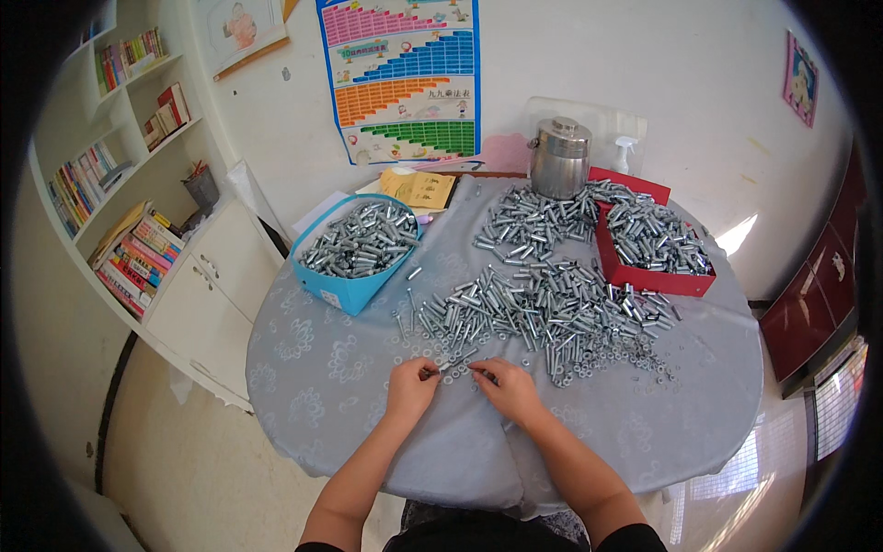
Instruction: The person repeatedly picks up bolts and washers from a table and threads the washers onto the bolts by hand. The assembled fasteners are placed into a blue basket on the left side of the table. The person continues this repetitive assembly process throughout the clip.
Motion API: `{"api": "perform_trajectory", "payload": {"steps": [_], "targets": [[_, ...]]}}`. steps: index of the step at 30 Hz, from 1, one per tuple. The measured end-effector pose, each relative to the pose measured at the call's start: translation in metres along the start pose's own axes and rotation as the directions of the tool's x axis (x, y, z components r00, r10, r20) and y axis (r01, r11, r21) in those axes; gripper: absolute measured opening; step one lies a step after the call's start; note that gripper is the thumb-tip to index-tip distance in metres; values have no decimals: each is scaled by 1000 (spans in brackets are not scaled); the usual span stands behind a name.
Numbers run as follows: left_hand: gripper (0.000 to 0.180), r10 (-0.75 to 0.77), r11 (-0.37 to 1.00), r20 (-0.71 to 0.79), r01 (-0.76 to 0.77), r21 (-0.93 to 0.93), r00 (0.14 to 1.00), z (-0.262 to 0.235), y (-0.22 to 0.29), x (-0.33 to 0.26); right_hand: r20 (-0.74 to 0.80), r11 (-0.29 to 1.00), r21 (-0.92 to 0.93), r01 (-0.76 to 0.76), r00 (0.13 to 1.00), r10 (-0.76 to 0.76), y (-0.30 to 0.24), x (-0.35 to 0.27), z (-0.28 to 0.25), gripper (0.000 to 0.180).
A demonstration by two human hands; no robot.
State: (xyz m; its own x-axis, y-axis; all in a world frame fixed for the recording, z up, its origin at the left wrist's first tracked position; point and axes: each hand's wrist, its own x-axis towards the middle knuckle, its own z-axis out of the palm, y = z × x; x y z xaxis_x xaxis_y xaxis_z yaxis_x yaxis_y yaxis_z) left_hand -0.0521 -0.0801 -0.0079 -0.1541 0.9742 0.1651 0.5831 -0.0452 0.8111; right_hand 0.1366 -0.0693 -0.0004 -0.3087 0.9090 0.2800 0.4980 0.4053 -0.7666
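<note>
On the grey tablecloth, my left hand [411, 386] is closed in a pinch near the front of the metal pile. An anchor bolt [458, 361] slants up and to the right from its fingertips and appears to be held there. A short distance to the right, my right hand [506, 388] is also closed, with thumb and fingers pressed together. A small dark piece shows at its fingertips, too small to name. Loose washers [451, 375] lie between and around both hands. Just beyond spreads a large heap of silver anchor bolts [543, 308].
A blue bin [342, 293] full of metal sleeves and bolts stands at the left. At the right is a red box [658, 281] filled likewise. Toward the back stand a steel pot [561, 161] and a spray bottle [624, 155]; yellow envelopes [418, 189] lie behind the blue bin.
</note>
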Motion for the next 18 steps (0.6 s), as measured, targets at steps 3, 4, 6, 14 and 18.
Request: {"api": "perform_trajectory", "payload": {"steps": [3, 4, 6, 14, 18], "targets": [[13, -89, 942, 62, 104, -320, 994, 2, -5, -5, -8, 984, 168, -59, 998, 61, -4, 1, 3, 23], [13, -90, 907, 90, 119, -404, 992, 2, -3, -5, 13, 963, 257, -80, 997, 80, -4, 1, 4, 24], [14, -85, 813, 143, 152, -561, 986, 4, 5, -6, 61, 897, 424, -124, 992, 109, -4, 2, 5, 26], [11, -265, 485, 166, 280, -829, 950, 12, 8, -2, 66, 670, 708, -223, 965, 252, 11, 6, 7, 19], [9, -226, 301, 226, 289, -909, 947, 7, -3, -4, 84, 620, 741, -257, 952, 294, 6, 8, 4, 18]]}}
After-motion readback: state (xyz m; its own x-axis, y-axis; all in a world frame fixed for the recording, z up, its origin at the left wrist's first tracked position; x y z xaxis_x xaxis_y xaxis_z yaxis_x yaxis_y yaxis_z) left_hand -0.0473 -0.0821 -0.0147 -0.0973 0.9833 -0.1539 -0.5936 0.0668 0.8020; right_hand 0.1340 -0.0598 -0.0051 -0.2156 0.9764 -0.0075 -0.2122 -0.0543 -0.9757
